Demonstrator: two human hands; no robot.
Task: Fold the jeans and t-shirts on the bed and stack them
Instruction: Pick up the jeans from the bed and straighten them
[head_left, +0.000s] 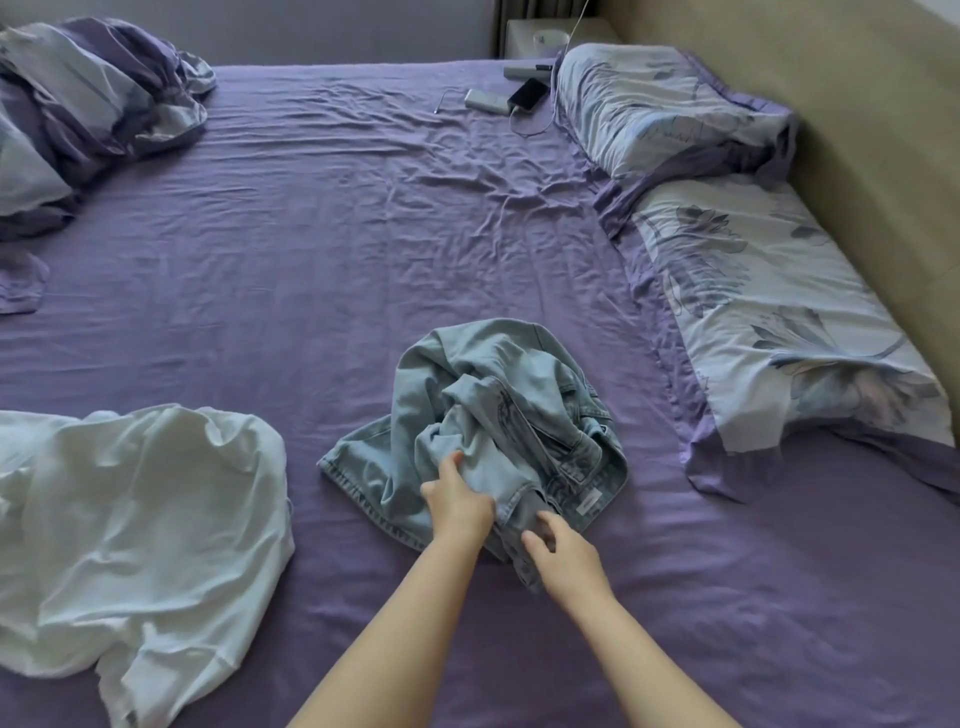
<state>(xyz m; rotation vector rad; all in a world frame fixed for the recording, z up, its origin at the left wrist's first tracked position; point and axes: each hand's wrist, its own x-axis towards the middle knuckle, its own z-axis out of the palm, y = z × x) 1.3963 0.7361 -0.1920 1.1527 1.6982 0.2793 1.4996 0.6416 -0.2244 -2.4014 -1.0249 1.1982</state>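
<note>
- Jeans (498, 415) lie crumpled in a heap on the bed (311, 234), near its front middle.
- Left hand (457, 501) pinches denim; right hand (563, 553) curls its fingers (540, 522) on the waistband edge.
- White t-shirt (140, 519) sprawls unfolded at left, apart.
- Pillows (753, 286) line the right side.

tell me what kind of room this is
Most likely a bedroom at home: a wide bed with a purple sheet, floral pillows against a padded headboard, and a phone charging near a bedside stand.

Soft, dim daylight with faint shadows, slightly blurry throughout, and wide-angle bending at the edges.
</note>
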